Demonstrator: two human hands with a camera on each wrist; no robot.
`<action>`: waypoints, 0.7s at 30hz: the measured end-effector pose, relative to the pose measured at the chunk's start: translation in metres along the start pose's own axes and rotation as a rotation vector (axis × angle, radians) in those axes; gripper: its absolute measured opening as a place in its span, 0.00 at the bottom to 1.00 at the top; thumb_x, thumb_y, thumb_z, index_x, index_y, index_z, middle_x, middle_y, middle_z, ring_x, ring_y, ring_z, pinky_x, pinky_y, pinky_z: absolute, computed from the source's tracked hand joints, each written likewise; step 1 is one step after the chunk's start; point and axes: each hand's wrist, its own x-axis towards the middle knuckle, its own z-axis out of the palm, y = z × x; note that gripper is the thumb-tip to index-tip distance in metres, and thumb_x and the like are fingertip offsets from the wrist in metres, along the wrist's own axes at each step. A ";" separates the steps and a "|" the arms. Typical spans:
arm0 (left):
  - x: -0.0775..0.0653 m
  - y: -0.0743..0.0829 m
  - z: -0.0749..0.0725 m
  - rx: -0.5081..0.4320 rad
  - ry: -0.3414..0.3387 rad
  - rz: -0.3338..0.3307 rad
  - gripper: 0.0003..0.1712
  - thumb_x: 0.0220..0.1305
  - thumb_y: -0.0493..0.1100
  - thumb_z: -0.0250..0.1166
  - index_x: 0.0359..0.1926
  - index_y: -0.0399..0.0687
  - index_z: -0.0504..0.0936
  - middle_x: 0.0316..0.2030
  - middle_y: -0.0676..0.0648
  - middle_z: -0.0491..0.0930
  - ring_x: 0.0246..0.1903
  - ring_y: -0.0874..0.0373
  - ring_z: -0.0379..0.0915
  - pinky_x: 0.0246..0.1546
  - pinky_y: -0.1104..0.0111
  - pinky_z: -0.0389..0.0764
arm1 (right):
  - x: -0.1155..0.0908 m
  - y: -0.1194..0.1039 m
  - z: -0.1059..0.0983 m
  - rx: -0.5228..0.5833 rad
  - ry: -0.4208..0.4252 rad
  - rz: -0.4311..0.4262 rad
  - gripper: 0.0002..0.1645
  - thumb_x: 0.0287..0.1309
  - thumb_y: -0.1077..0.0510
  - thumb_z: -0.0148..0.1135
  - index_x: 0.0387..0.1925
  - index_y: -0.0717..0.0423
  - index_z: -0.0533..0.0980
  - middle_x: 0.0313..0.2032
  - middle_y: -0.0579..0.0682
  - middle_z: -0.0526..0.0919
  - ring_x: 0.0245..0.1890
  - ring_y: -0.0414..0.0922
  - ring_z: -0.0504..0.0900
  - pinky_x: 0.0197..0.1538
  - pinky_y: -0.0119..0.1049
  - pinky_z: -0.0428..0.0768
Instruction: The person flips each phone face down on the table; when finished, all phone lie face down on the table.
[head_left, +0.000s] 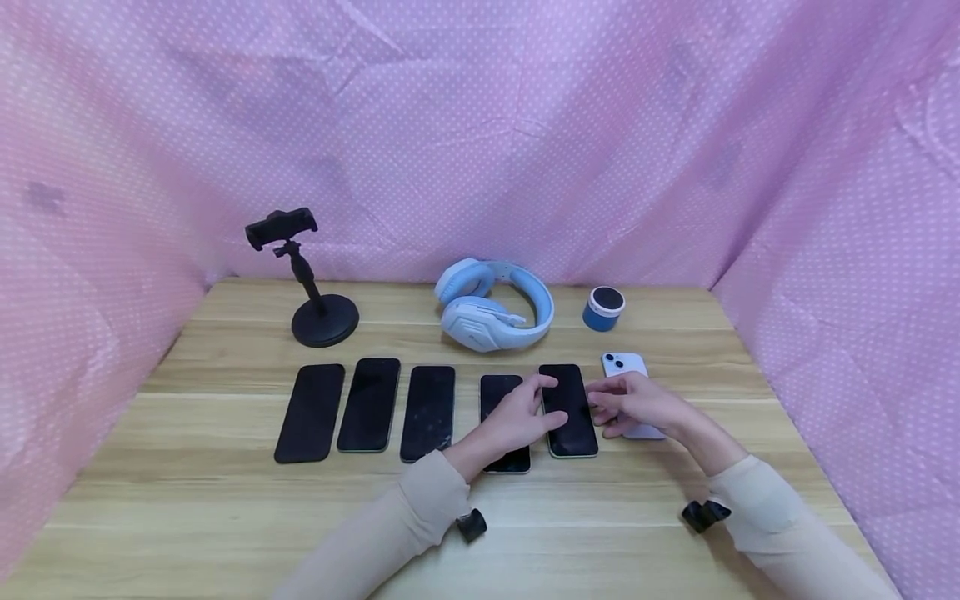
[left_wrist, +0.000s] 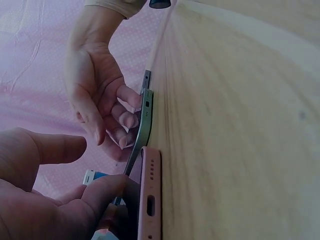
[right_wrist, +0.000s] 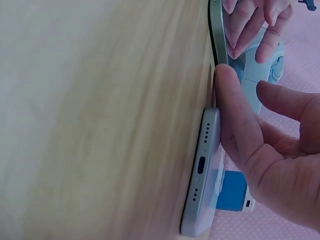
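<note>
A black-screened phone (head_left: 575, 437) with a green edge lies face up on the wooden table (head_left: 585, 542). My left hand (head_left: 517, 419) reaches over its left side, thumb and index finger spread apart above the screen in the head view. At its right edge rest the fingertips of my right hand (head_left: 636, 402), fingers loosely bent. Partly beneath the right hand is a white phone (head_left: 636, 364), lying back up with its camera lenses showing. Under my left wrist lies a phone with a pink edge (left_wrist: 151, 195), its middle hidden by the hand.
Further left lie three more dark phones, one of them the leftmost phone (head_left: 310, 414). Behind the row stand a black phone stand (head_left: 325, 321), light blue headphones (head_left: 487, 325) and a small blue speaker (head_left: 602, 315). A pink dotted cloth (head_left: 480, 150) hangs around the table.
</note>
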 end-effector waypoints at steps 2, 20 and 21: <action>0.001 0.001 0.001 0.021 0.007 0.003 0.30 0.70 0.45 0.67 0.69 0.51 0.70 0.68 0.40 0.71 0.65 0.51 0.69 0.67 0.56 0.69 | 0.000 0.001 0.000 -0.001 0.001 -0.004 0.29 0.76 0.60 0.53 0.68 0.77 0.64 0.54 0.65 0.81 0.41 0.48 0.85 0.43 0.45 0.88; 0.000 0.006 0.005 0.040 -0.030 -0.024 0.30 0.71 0.46 0.67 0.70 0.51 0.69 0.20 0.49 0.69 0.16 0.56 0.66 0.21 0.69 0.67 | -0.003 0.004 0.001 0.037 -0.018 -0.036 0.31 0.77 0.58 0.52 0.69 0.79 0.61 0.52 0.63 0.81 0.44 0.49 0.85 0.44 0.46 0.87; 0.000 0.006 0.005 0.027 -0.032 -0.027 0.30 0.71 0.45 0.67 0.70 0.51 0.69 0.19 0.50 0.68 0.16 0.57 0.65 0.21 0.69 0.67 | -0.003 0.004 0.000 0.038 -0.017 -0.034 0.32 0.77 0.58 0.52 0.69 0.79 0.61 0.52 0.64 0.81 0.44 0.49 0.85 0.44 0.46 0.87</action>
